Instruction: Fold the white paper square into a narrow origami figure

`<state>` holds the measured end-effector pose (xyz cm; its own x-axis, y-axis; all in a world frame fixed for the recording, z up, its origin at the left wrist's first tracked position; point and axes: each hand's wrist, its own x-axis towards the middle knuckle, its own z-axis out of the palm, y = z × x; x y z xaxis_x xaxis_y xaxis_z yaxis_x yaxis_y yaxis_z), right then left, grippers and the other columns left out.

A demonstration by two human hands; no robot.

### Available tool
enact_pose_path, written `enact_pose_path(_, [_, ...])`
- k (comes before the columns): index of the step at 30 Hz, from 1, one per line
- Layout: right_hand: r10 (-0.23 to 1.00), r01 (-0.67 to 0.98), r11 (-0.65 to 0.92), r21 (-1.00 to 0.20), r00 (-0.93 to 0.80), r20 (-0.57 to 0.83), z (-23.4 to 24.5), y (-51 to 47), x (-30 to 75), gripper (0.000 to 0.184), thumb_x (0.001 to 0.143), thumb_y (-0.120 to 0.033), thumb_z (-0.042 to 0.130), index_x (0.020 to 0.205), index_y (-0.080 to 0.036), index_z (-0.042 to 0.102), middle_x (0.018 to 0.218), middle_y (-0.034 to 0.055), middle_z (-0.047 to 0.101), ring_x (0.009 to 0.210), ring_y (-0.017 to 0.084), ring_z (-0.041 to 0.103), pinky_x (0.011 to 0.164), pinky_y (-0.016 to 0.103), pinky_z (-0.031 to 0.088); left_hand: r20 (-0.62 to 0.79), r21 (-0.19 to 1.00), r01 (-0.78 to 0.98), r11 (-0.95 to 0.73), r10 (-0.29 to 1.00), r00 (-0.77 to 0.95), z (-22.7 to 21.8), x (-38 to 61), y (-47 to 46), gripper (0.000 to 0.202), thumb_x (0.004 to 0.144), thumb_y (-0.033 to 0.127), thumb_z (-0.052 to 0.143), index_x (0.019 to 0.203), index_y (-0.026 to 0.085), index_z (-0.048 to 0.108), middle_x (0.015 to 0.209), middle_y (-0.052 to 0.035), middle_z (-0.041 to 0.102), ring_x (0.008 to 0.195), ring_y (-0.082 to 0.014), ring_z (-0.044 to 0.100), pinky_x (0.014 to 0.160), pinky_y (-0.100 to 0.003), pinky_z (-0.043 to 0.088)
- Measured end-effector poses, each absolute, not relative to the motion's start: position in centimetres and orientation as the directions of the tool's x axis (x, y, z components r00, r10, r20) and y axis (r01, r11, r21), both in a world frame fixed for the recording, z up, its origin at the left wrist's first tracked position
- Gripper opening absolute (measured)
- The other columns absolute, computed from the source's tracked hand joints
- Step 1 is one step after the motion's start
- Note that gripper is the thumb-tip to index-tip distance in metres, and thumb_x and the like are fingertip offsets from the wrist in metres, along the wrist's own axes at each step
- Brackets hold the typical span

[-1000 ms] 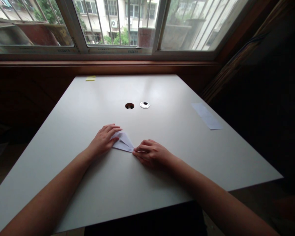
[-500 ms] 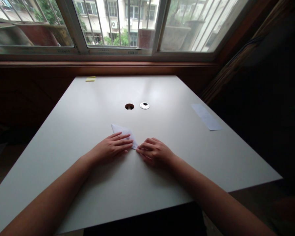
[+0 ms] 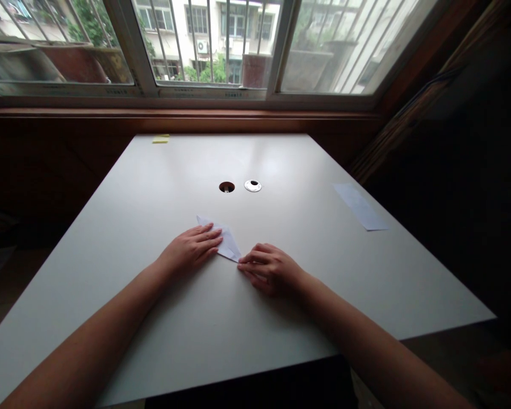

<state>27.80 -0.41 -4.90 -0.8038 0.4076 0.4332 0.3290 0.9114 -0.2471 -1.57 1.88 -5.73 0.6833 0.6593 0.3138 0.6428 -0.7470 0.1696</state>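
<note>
A folded sheet of white paper [image 3: 229, 244] with pointed ends lies on the white table [image 3: 187, 329]. Across its left part my left hand [image 3: 195, 243] rests flat, fingers stretched out, hiding some of the sheet. My right hand [image 3: 270, 267] pinches the paper's right tip between thumb and fingers. The lower edge of the paper runs bare between the two hands.
A white paper strip [image 3: 360, 207] lies at the table's right side. Beyond the hands are a round cable hole [image 3: 227, 187] and a silver grommet cover [image 3: 252, 186]. Yellow sticky notes [image 3: 160, 139] sit at the far left edge, below a barred window [image 3: 208, 45].
My left hand has slid left along the paper, away from my right hand, uncovering more of its right part. The right hand keeps its pinch on the tip. The view has shifted slightly.
</note>
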Motion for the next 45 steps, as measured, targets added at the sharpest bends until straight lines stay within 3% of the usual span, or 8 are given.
enact_pose_path(8, [0.403, 0.308, 0.913, -0.268, -0.786, 0.468, -4.7, -0.6, 27.6, 0.023, 0.087, -0.020, 0.061, 0.108, -0.022, 0.071, 0.106, 0.0061, 0.074, 0.091, 0.020, 0.062, 0.078, 0.036, 0.052, 0.228, 0.141, 0.782, -0.608, 0.788, 0.572, -5.8, -1.9, 1.8, 0.043, 0.099, 0.043, 0.044, 0.142, 0.036, 0.048, 0.152, -0.0009, 0.044, 0.146, -0.0305, 0.031, 0.114, -0.054, 0.034])
enact_pose_path(14, [0.407, 0.306, 0.910, -0.279, -0.785, 0.467, -4.7, -0.7, 27.6, 0.022, 0.086, -0.019, 0.062, 0.106, -0.022, 0.071, 0.107, 0.0038, 0.074, 0.090, 0.020, 0.062, 0.079, 0.037, 0.052, 0.155, 0.173, 0.823, -0.540, 0.841, 0.519, -5.8, -2.1, 2.2, 0.042, 0.102, 0.041, 0.038, 0.143, 0.038, 0.046, 0.154, 0.0029, 0.039, 0.147, -0.0275, 0.028, 0.117, -0.051, 0.030])
enact_pose_path(17, [0.417, 0.298, 0.904, -0.308, -0.776, 0.474, -4.9, -0.7, 27.6, 0.022, 0.086, -0.018, 0.062, 0.105, -0.023, 0.071, 0.107, 0.0040, 0.074, 0.089, 0.020, 0.062, 0.078, 0.037, 0.053, 0.186, 0.214, 0.814, -0.540, 0.840, 0.509, -6.0, -2.3, 2.5, 0.042, 0.102, 0.038, 0.037, 0.143, 0.036, 0.047, 0.153, 0.0024, 0.041, 0.146, -0.0259, 0.031, 0.117, -0.049, 0.031])
enact_pose_path(22, [0.434, 0.286, 0.889, -0.359, -0.776, 0.458, -4.9, -0.7, 27.5, 0.025, 0.086, -0.018, 0.061, 0.109, -0.025, 0.069, 0.109, 0.0043, 0.073, 0.091, 0.020, 0.062, 0.080, 0.038, 0.054, 0.367, 0.303, 0.767, -0.566, 0.812, 0.454, -6.2, -3.0, 2.8, 0.038, 0.101, 0.031, 0.039, 0.134, 0.027, 0.057, 0.147, -0.0024, 0.050, 0.140, -0.0236, 0.040, 0.116, -0.047, 0.037])
enact_pose_path(26, [0.442, 0.260, 0.875, -0.409, -0.773, 0.455, -4.6, -0.5, 27.5, 0.032, 0.088, -0.016, 0.059, 0.118, -0.025, 0.066, 0.110, 0.0056, 0.072, 0.092, 0.020, 0.061, 0.082, 0.037, 0.054, 0.483, 0.306, 0.686, -0.660, 0.729, 0.486, -5.8, -3.1, 2.7, 0.031, 0.099, 0.027, 0.047, 0.125, 0.024, 0.064, 0.138, -0.0047, 0.059, 0.136, -0.0236, 0.044, 0.113, -0.047, 0.041])
enact_pose_path(31, [0.509, 0.301, 0.844, -0.443, -0.710, 0.487, -4.5, 0.3, 27.3, 0.038, 0.090, -0.016, 0.056, 0.126, -0.026, 0.061, 0.114, 0.0073, 0.069, 0.095, 0.021, 0.060, 0.085, 0.039, 0.054, 0.479, 0.296, 0.576, -0.762, 0.640, 0.601, -5.7, -2.6, 2.5, 0.027, 0.095, 0.028, 0.057, 0.120, 0.021, 0.064, 0.125, -0.0060, 0.067, 0.133, -0.0239, 0.047, 0.111, -0.045, 0.043])
enact_pose_path(37, [0.623, 0.415, 0.774, -0.479, -0.634, 0.457, -5.2, 2.2, 26.5, 0.041, 0.093, -0.022, 0.053, 0.133, -0.026, 0.056, 0.119, 0.0086, 0.066, 0.101, 0.023, 0.057, 0.090, 0.043, 0.051, 0.438, 0.321, 0.545, -0.775, 0.631, 0.641, -5.8, -2.6, 2.5, 0.028, 0.091, 0.036, 0.064, 0.115, 0.022, 0.064, 0.121, -0.0072, 0.068, 0.126, -0.0238, 0.054, 0.106, -0.043, 0.046])
enact_pose_path(45, [0.602, 0.375, 0.773, -0.511, -0.688, 0.406, -5.5, 5.8, 24.4, 0.041, 0.096, -0.024, 0.050, 0.136, -0.027, 0.054, 0.114, 0.0046, 0.070, 0.103, 0.024, 0.054, 0.097, 0.044, 0.045, 0.408, 0.405, 0.505, -0.762, 0.645, 0.647, -6.1, -2.9, 3.0, 0.022, 0.090, 0.038, 0.065, 0.105, 0.022, 0.064, 0.119, -0.0076, 0.070, 0.124, -0.0232, 0.057, 0.104, -0.043, 0.046])
